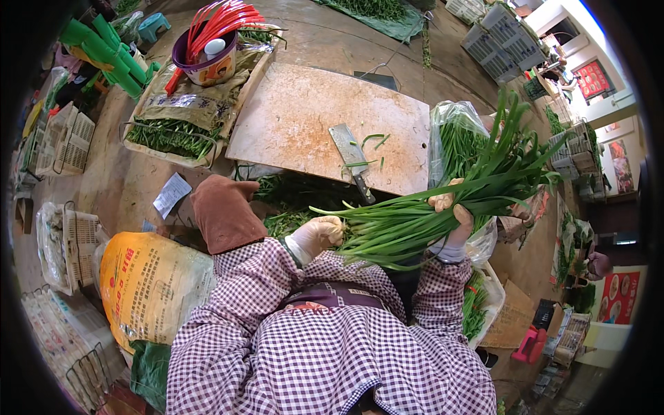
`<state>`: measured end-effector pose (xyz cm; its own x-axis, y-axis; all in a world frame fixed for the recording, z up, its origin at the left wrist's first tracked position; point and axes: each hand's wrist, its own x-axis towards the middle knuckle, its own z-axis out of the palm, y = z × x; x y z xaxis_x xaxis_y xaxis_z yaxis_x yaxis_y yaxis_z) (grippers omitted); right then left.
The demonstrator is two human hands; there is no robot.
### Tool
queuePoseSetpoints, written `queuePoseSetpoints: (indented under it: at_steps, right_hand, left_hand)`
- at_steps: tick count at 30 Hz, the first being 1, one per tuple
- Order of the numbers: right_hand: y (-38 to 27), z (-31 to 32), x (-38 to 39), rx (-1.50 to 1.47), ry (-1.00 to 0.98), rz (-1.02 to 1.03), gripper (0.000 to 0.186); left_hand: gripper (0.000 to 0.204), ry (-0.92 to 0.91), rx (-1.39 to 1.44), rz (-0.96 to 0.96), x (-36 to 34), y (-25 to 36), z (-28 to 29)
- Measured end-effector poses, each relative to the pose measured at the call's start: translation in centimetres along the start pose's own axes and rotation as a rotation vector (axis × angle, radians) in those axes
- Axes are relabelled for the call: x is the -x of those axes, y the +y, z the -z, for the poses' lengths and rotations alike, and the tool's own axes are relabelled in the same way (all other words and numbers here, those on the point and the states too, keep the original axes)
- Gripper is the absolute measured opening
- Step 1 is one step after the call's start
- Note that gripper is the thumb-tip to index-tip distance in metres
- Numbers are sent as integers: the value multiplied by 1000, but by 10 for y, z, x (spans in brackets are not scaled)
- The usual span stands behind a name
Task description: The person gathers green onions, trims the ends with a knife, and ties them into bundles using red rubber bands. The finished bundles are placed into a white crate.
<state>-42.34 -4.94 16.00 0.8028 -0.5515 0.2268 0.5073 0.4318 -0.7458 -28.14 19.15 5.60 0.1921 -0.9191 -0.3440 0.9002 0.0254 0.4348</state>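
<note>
Fanning in long, smooth, narrow blades, green stalks (401, 227) are resting in the right hand (458, 228)'s closed grip while the gloved left hand (315, 240) is pinching at their ends.

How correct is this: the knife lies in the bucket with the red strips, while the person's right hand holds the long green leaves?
Only the place of the knife is wrong: the head view shows it lying on the board. The right hand does hold the long green leaves.

Stained brown floor (311, 41), pale wall (612, 337) at right, red posters (615, 297), small blue stool (153, 25)
</note>
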Motion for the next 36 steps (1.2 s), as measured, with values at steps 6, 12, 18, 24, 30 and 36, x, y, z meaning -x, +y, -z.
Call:
queuePoseSetpoints:
  at_steps: [6, 12, 18, 24, 30, 36]
  right_hand:
    - [-13, 1, -3, -51, 22, 61, 49]
    - [-22, 3, -9, -142, -15, 93, 43]
    - [-25, 15, -9, -200, 72, 126, 49]
    - [-27, 55, -2, -153, 224, 131, 59]
    - [-31, 45, -8, -165, 201, 150, 56]
    - [-37, 39, -11, -239, 271, 127, 53]
  left_hand:
    - [12, -303, -47, 21, 10, 12, 36]
    - [29, 257, -2109, 259, 12, 18, 36]
    - [17, 244, -873, -291, 1, -6, 29]
    - [24, 359, -1490, 293, 10, 21, 11]
    - [25, 185, -1440, 97, 22, 23, 65]
    - [19, 379, -1702, -188, 21, 33, 55]
